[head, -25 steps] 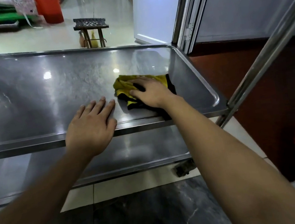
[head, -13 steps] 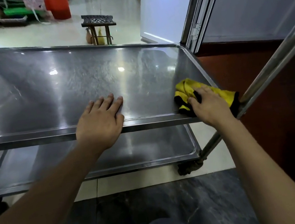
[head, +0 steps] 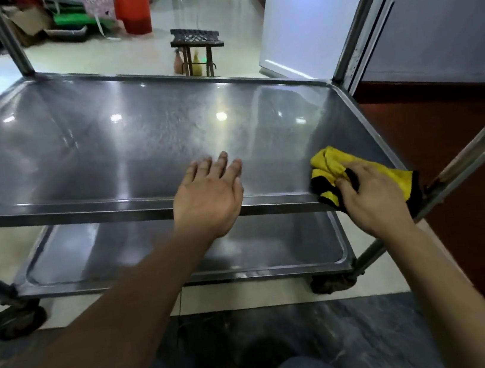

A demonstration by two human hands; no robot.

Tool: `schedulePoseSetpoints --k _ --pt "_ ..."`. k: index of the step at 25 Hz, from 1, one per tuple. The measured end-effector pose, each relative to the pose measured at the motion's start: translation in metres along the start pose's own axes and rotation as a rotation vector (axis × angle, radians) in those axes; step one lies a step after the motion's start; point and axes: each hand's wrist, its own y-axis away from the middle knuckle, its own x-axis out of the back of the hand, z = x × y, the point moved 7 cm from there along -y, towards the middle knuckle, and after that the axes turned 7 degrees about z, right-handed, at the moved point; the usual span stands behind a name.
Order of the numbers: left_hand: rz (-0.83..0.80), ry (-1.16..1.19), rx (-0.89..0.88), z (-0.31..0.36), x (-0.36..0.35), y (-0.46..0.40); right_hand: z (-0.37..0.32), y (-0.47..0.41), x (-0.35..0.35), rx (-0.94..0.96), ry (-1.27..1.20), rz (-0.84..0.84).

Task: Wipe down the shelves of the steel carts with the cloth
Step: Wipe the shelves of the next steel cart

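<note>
A steel cart fills the view, with its middle shelf (head: 135, 142) in front of me and a lower shelf (head: 151, 256) beneath. A yellow and black cloth (head: 330, 160) lies bunched at the middle shelf's near right corner, over the front rim. My right hand (head: 371, 197) presses down on the cloth, its fingers bent over the folds. My left hand (head: 209, 198) rests flat on the shelf's front edge near the middle, fingers straight and spread.
The cart's steel posts rise at the far left (head: 9, 39), far right (head: 353, 31) and near right (head: 473, 151). Beyond the cart stand a small dark stool (head: 196, 39), a red bucket (head: 132, 10) and clutter. A dark red wall panel (head: 468, 183) lies right.
My right hand slid the cloth from the middle of the shelf's right part to its near right corner. My left hand stayed on the front edge.
</note>
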Motion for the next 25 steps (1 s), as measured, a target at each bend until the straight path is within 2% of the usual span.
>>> schedulePoseSetpoints --k 4,6,8,10,12,14,18,22,25 --pt "0.039 0.064 -0.006 0.001 0.005 -0.001 -0.059 0.010 -0.015 0.099 -0.007 -0.014" --pt "0.088 0.177 -0.036 -0.003 0.019 0.006 -0.067 0.015 -0.017 0.097 0.010 0.000" --pt "0.159 0.184 0.005 -0.036 0.034 0.021 -0.066 0.016 -0.012 0.086 0.010 0.015" --pt "0.247 0.053 0.219 -0.105 0.046 0.054 -0.068 0.017 -0.008 0.077 0.009 0.028" --pt "0.303 -0.055 0.525 -0.185 0.056 0.103 -0.071 0.019 -0.007 0.043 0.019 0.040" --pt "0.277 -0.059 0.694 -0.239 0.061 0.146 -0.076 0.021 -0.008 0.011 0.028 0.044" --pt "0.285 -0.017 0.614 -0.260 0.057 0.165 -0.110 0.026 -0.011 0.027 -0.015 -0.045" --pt "0.312 -0.029 0.606 -0.264 0.055 0.167 -0.187 0.039 -0.039 0.207 -0.066 -0.138" --pt "0.332 0.027 0.590 -0.267 0.057 0.169 -0.265 0.038 -0.074 0.383 -0.184 -0.314"
